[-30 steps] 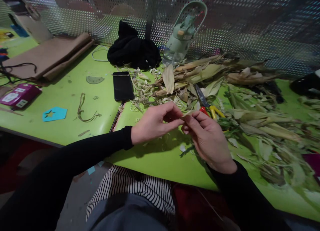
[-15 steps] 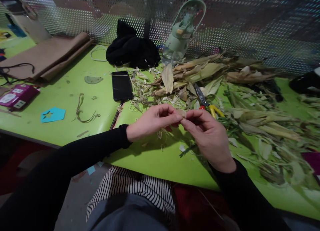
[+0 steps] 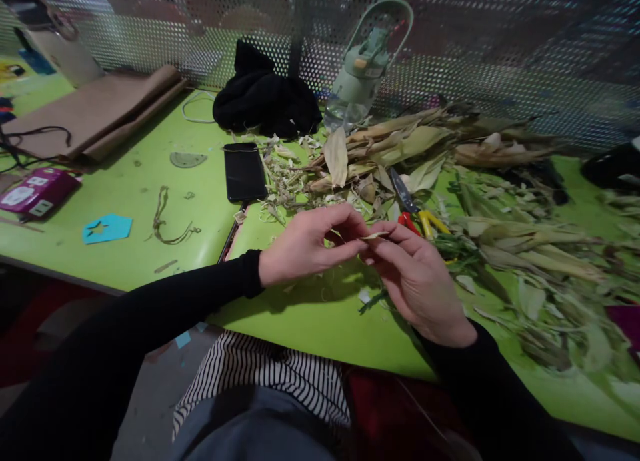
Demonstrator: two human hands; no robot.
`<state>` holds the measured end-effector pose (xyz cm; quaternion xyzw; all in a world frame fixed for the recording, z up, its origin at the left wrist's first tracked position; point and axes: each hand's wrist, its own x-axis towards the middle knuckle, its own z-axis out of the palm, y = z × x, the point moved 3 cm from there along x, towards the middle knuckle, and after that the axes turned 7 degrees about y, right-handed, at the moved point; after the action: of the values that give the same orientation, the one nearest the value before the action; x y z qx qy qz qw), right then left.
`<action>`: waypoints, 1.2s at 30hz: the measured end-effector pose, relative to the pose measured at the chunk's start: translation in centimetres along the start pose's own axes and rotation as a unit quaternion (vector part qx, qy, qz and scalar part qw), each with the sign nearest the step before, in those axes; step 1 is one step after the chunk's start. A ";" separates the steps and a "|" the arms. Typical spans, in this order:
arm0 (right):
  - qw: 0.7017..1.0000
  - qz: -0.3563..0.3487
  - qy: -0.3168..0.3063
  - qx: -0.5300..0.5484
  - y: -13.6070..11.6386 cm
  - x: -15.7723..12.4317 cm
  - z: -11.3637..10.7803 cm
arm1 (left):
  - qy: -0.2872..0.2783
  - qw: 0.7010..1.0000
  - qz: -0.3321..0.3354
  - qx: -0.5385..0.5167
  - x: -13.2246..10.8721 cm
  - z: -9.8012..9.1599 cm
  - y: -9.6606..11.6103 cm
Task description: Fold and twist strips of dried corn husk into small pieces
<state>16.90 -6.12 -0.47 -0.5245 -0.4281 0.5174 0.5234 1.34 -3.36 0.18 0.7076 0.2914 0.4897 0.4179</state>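
Observation:
A small pale piece of corn husk (image 3: 374,236) is held between my two hands, above the green table (image 3: 300,328). My left hand (image 3: 320,241) pinches at its left end with thumb and fingers. The thumb and fingertips of my right hand (image 3: 417,271) close on the other end, and the hands nearly touch. Just beyond my right hand lie scissors (image 3: 407,198) with red and yellow handles. Behind them is a heap of dried corn husks (image 3: 400,144), with small husk scraps (image 3: 285,174) strewn to its left.
A black phone (image 3: 245,171), a clear protractor (image 3: 188,159), a twisted cord (image 3: 163,221) and a blue paper tag (image 3: 107,228) lie to the left. A green bottle (image 3: 360,74) and black cloth (image 3: 267,94) stand at the back. More husks (image 3: 540,248) cover the right side.
The husk piece has turned from showing its flat face to lying almost edge-on between my fingers. My left fingers have arched up, and both hands have shifted slightly right.

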 end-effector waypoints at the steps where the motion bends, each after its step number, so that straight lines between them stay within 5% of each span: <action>1: 1.000 0.008 0.000 -0.001 0.0 0.0 0.0 | -0.005 1.000 0.011 0.015 0.0 0.0 0.0; 7: 1.000 0.015 -0.016 -0.004 0.0 0.1 -0.2 | -0.010 0.998 0.041 0.051 0.2 -0.2 0.0; 13: 0.989 -0.104 0.017 -0.108 -0.3 -0.2 -0.4 | -0.009 0.974 -0.159 -0.160 0.3 0.0 -0.8; 16: 0.972 -0.157 0.040 -0.172 -0.5 -0.5 -0.5 | -0.019 0.960 -0.200 -0.197 0.3 0.2 -0.9; 27: 0.971 -0.153 0.043 -0.179 -0.4 -0.1 -0.6 | -0.003 0.985 -0.119 -0.126 0.3 0.2 -0.8; 36: 0.935 -0.227 0.051 -0.267 -0.5 -0.6 -0.7 | -0.016 0.951 -0.217 -0.221 0.1 0.5 -1.4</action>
<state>17.55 -6.74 0.05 -0.5595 -0.6305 0.2239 0.4892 1.81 -2.77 -1.07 0.5248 0.3154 0.4283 0.6646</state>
